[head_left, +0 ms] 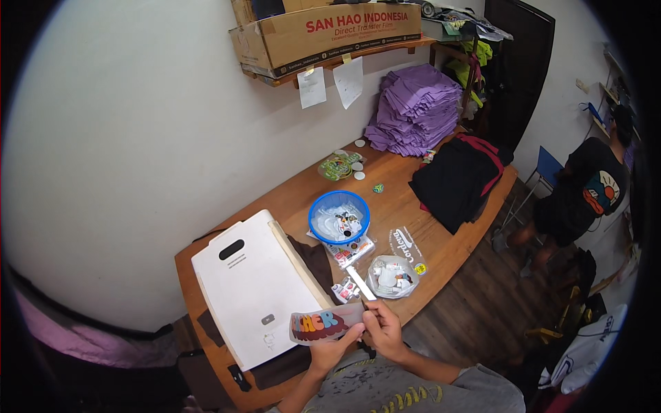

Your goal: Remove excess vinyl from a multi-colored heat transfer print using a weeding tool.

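From my head, I saw my left grip pinching the thin picture film over the table's near edge. I couldn't tell what my right grip held. Tugging hard could've bent the film.

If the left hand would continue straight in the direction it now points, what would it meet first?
Most likely the right hand, which lies just ahead of the thumb of the left hand, beside the printed film. The exact depth between them is unclear.
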`<action>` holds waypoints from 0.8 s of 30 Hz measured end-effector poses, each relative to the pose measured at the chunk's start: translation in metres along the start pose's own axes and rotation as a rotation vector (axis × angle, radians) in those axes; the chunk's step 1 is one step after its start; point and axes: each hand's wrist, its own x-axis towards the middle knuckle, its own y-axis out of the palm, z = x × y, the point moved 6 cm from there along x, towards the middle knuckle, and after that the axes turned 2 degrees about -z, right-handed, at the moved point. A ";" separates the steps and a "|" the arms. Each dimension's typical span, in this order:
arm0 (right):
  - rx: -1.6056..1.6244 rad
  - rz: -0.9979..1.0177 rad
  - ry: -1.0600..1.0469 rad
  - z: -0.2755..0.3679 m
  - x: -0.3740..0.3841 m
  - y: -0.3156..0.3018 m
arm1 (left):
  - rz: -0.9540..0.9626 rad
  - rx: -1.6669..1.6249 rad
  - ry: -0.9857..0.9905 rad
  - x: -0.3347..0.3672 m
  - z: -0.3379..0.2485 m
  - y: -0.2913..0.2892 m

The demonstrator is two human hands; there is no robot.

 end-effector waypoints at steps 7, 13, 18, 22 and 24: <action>0.189 -0.048 0.091 0.001 0.008 -0.002 | 0.041 0.019 0.055 0.004 0.002 0.000; 0.219 -0.061 0.088 -0.005 0.015 -0.021 | 0.019 0.000 0.043 0.005 0.000 0.002; 0.087 -0.055 0.082 -0.001 0.010 -0.019 | 0.040 -0.023 0.095 0.006 0.001 -0.004; 0.034 -0.055 0.112 0.002 -0.002 -0.014 | 0.021 -0.069 0.096 0.005 0.006 -0.005; 0.002 -0.052 0.131 -0.004 -0.009 -0.012 | 0.030 -0.084 0.094 0.003 0.007 -0.006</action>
